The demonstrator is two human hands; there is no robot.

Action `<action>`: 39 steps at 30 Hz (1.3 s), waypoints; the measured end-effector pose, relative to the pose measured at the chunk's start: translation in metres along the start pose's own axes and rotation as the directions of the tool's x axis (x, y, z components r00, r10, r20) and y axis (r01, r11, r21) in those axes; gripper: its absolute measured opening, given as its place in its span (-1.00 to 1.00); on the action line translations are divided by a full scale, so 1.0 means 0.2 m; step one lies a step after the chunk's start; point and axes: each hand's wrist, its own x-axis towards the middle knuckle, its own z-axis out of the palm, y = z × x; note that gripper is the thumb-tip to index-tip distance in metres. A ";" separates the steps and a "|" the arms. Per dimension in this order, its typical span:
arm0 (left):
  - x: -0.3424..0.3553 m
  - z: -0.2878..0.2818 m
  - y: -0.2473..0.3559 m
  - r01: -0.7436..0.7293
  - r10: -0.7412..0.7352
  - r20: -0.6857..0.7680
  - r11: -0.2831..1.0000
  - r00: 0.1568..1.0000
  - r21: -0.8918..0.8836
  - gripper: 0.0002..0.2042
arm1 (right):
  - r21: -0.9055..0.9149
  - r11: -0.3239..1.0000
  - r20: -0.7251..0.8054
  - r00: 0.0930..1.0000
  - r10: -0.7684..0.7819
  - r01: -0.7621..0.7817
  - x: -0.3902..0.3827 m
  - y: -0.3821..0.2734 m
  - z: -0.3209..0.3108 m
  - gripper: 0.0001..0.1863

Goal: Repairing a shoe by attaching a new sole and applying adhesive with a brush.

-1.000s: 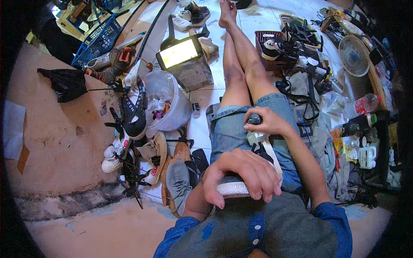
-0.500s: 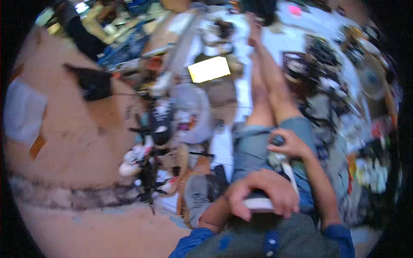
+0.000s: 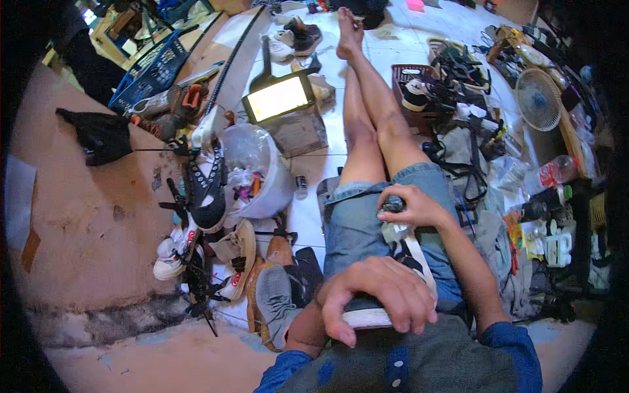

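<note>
My left hand [image 3: 377,295] curves over a shoe [image 3: 367,318] with a pale sole and dark upper, gripping it against my belly, with much of the shoe hidden. My right hand [image 3: 416,206] is closed round a small dark cylinder [image 3: 393,204] above my thighs. Under it, between the two hands, lie a crumpled whitish piece [image 3: 396,232] and a long cream strip [image 3: 422,265] leading down beside the shoe. My bare legs [image 3: 383,131] stretch out, crossed, over the tiled floor.
At left stand shoes [image 3: 206,206], a translucent bucket [image 3: 252,190] and a blue basket [image 3: 144,72]. A lit screen [image 3: 278,98] sits beyond the bucket. At right are a brown basket [image 3: 409,71], a white fan [image 3: 537,98], bags, bottles [image 3: 558,247] and tangled straps.
The view swung, blurring half a second ago, then came back, slightly lower in frame than a second ago. Both hands keep their holds, with little visible movement against my body.
</note>
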 end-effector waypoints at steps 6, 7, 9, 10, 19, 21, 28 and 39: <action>-0.03 -0.01 -0.01 0.033 -0.033 0.010 0.999 0.999 -0.016 -0.46 | 0.049 0.999 0.027 1.000 0.016 -0.017 -0.02 0.03 0.02 -0.68; -0.03 -0.01 -0.01 0.034 -0.034 0.014 0.999 0.999 -0.028 -0.46 | 0.047 0.999 0.018 1.000 0.025 -0.026 -0.02 0.04 0.03 -0.68; -0.02 -0.01 -0.02 0.037 -0.037 0.050 0.999 0.998 -0.003 -0.45 | 0.073 0.997 0.015 1.000 -0.008 0.007 -0.03 0.05 0.03 -0.61; -0.03 0.00 -0.01 0.035 -0.035 0.021 0.999 0.999 0.005 -0.44 | 0.074 0.997 0.014 1.000 -0.012 0.011 -0.02 0.07 0.04 -0.60; -0.01 -0.01 -0.03 0.044 -0.044 0.005 0.999 0.999 -0.008 -0.43 | 0.094 0.995 -0.003 1.000 -0.012 0.012 -0.03 0.05 0.02 -0.59; -0.01 -0.01 -0.03 0.049 -0.049 0.017 0.999 0.999 -0.007 -0.43 | 0.093 0.996 0.001 1.000 -0.009 0.009 -0.03 0.07 0.02 -0.59; 0.00 -0.03 -0.01 0.099 -0.098 0.049 0.995 0.994 -0.008 -0.45 | 0.062 0.998 -0.012 1.000 -0.012 0.013 -0.03 0.09 0.05 -0.65; -0.01 -0.02 -0.03 0.066 -0.066 0.041 0.998 0.997 0.010 -0.41 | 0.057 0.998 -0.009 1.000 -0.004 0.004 -0.04 0.12 0.06 -0.54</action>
